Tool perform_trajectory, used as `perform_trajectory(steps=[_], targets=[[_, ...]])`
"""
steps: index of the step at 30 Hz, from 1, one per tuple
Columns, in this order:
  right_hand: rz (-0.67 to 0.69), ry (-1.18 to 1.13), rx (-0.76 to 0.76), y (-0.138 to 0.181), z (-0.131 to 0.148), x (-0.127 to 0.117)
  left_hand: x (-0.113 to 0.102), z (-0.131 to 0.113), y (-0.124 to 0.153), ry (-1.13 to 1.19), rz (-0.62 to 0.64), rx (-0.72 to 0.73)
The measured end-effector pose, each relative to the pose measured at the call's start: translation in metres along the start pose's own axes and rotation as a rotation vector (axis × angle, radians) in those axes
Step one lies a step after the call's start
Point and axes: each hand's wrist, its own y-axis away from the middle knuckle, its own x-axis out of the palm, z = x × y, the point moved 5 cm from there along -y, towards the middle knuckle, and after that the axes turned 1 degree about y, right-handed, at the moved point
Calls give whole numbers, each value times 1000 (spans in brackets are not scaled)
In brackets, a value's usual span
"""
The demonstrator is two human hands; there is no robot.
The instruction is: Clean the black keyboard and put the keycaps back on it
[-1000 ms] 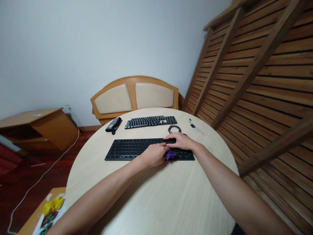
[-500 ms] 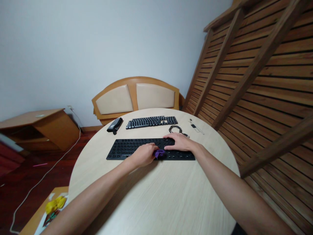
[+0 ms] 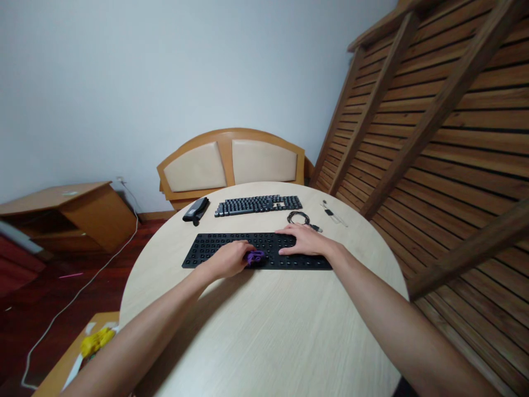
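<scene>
Stripped mechanical keyboard [image 3: 266, 246], caps off, switches bare, lies flat on the round table [image 3: 289, 325]; it's the landmark here. Left hand [image 3: 230, 259] is over the keyboard's front edge, a bit left of its middle, fingers curled round a bunched purple cloth [image 3: 255, 257]; grip closed on it, a wad poking out on the thumb side. Fingertip pressure can't be told. Right hand [image 3: 306, 241] lies on the keyboard's right part, fingers and thumb spread, nothing grasped; seems to act as a brace.

Step in hand, judged: cloth work over the bare switches. To do it well: keep the right hand planted so the keyboard doesn't skid, press lightly, go along the switch rows rather than across, and tuck the loose wad in so folds don't snag on a switch stem. Refold to a flatter pad for the narrow gaps. The right hand covers some switches, so the brace should swap sides to reach those.

Beyond the keyboard's back edge, the laid-out keycaps [image 3: 258, 204] sit well apart; keep sleeves and cloth off them. Coiled USB cable [image 3: 298, 215] is behind the keyboard's right part, near the right hand, so mind it when shifting.
</scene>
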Motion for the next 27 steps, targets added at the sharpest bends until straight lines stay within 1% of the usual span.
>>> perform_trajectory(steps=[10,17,22,27], targets=[[-13,-22,-10,-1,-1,1,-12,37,28,14,57,-70],[-36,-36,-28,-2,-6,3,-16,72,53,64,35,-144],[-38,-28,-28,-3,-5,3,-20,100,75,88,31,-234],[-13,-21,-17,-3,-5,3,-26,117,94,139,39,-299]])
